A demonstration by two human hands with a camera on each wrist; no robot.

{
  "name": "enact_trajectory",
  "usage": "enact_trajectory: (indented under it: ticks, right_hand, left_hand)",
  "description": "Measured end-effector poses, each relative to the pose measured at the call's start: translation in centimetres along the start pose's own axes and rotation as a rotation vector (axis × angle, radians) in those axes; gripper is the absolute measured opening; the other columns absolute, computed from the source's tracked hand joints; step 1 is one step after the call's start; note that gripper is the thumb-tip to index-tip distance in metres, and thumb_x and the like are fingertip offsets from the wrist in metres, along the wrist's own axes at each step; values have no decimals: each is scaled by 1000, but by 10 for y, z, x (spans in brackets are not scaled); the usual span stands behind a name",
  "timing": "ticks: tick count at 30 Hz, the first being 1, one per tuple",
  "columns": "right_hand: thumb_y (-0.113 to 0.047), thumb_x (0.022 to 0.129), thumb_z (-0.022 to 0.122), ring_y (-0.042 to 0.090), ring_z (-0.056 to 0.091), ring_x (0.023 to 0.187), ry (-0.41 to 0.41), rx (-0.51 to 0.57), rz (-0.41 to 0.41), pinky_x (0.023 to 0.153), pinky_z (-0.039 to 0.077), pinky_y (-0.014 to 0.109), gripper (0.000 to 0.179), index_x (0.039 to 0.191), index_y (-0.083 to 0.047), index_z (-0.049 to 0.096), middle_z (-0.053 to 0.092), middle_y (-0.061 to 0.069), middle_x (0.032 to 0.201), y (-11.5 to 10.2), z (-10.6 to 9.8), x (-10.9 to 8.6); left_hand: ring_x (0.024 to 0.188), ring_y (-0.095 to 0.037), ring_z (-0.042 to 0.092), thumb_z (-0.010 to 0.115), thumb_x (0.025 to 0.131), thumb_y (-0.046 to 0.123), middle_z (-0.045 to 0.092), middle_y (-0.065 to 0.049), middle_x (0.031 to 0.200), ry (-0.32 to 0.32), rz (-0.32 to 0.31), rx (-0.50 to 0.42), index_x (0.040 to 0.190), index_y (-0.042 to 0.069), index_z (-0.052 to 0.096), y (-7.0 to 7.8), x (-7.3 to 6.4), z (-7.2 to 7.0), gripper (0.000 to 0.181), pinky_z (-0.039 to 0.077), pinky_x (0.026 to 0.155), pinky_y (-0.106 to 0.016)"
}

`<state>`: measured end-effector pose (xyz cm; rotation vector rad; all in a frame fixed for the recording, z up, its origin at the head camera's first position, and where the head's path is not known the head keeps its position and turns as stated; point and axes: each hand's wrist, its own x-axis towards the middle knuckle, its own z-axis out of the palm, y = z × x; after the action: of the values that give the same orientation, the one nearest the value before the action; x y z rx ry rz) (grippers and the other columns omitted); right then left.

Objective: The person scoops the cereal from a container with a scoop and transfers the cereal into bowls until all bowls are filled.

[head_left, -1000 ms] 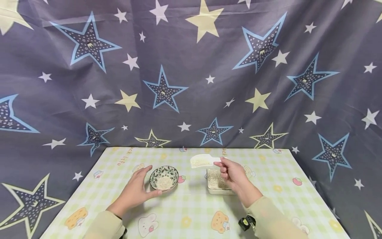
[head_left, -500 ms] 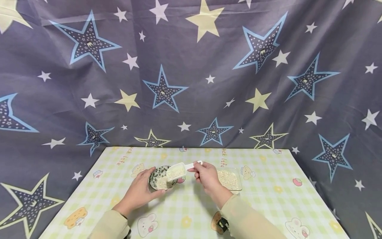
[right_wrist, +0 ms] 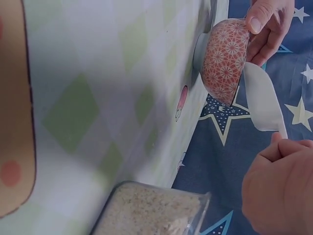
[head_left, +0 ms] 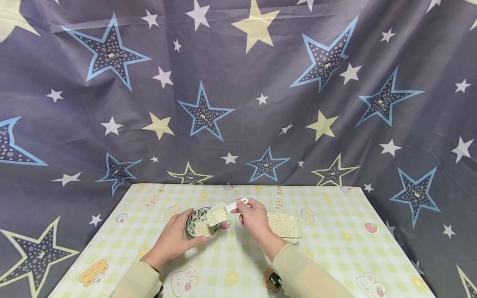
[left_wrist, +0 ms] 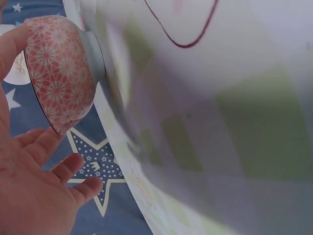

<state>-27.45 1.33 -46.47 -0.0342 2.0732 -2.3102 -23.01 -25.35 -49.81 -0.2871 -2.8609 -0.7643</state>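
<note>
A bowl (head_left: 194, 219), green-leaf patterned inside and red with white flowers outside, stands on the table with pale oat-like flakes (head_left: 202, 229) in its bottom. My left hand (head_left: 171, 238) holds it by the rim, thumb on the near side and fingers at the far left. From the right, my right hand (head_left: 253, 218) pinches the handle of a white scoop (head_left: 218, 214). More flakes lie in the scoop, whose front lip overlaps the bowl's right rim in the head view. In the right wrist view, the scoop (right_wrist: 264, 100) slants toward the bowl (right_wrist: 225, 61).
Right of the bowl is a clear-walled rectangular container (head_left: 300, 227) of the same flakes, partly behind my right hand. A green-checked cartoon cloth (head_left: 223, 265) covers the table. Behind its far edge hangs a dark curtain (head_left: 223, 82) with stars.
My right hand has carried the loaded scoop left from above the container to the bowl, tilting its lip down. My left hand has closed in on the bowl's rim.
</note>
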Motion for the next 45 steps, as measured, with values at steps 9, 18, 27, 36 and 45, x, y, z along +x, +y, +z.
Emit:
enact_trajectory:
  ticks: [9, 18, 27, 36, 45]
  right_hand:
    - [-15, 104, 68, 4, 51, 50, -24, -28, -75, 44, 35, 14, 29, 120, 9, 70, 81, 19, 88, -5, 6, -3]
    - [-15, 104, 69, 5, 51, 53, -28, -101, -173, 46, 37, 15, 21, 116, 1, 74, 80, 24, 93, -10, 8, -5]
    - [-17, 105, 70, 1, 49, 52, -75, -255, -405, 46, 37, 16, 16, 111, -5, 77, 80, 16, 85, -15, 11, -13]
    - [-14, 96, 79, 7, 78, 76, -198, -856, -1230, 76, 63, 15, 20, 115, -11, 75, 83, -2, 90, -7, 8, -21]
    - [-16, 97, 77, 7, 80, 81, -187, -912, -1367, 81, 63, 16, 20, 116, -14, 74, 84, -4, 95, 2, 5, -20]
  left_hand:
    - [144, -47, 51, 88, 79, 61, 56, -23, 156, 7, 6, 11, 158, -3, 43, -2, 1, 0, 111, 43, 121, -64]
    - [143, -46, 52, 88, 79, 61, 57, -22, 155, 12, 6, 9, 158, -2, 44, -4, 3, 2, 110, 44, 120, -64]
    - [142, -45, 53, 88, 79, 62, 58, -22, 154, 8, 8, 12, 158, -2, 45, -1, 4, 1, 110, 45, 119, -64]
    - [144, -46, 51, 89, 80, 60, 58, -21, 155, -11, -15, 3, 159, -1, 44, 2, 4, -2, 110, 44, 119, -66]
    - [143, -46, 51, 87, 82, 61, 58, -21, 156, -16, -14, 10, 160, 0, 43, 1, 4, -1, 109, 44, 118, -66]
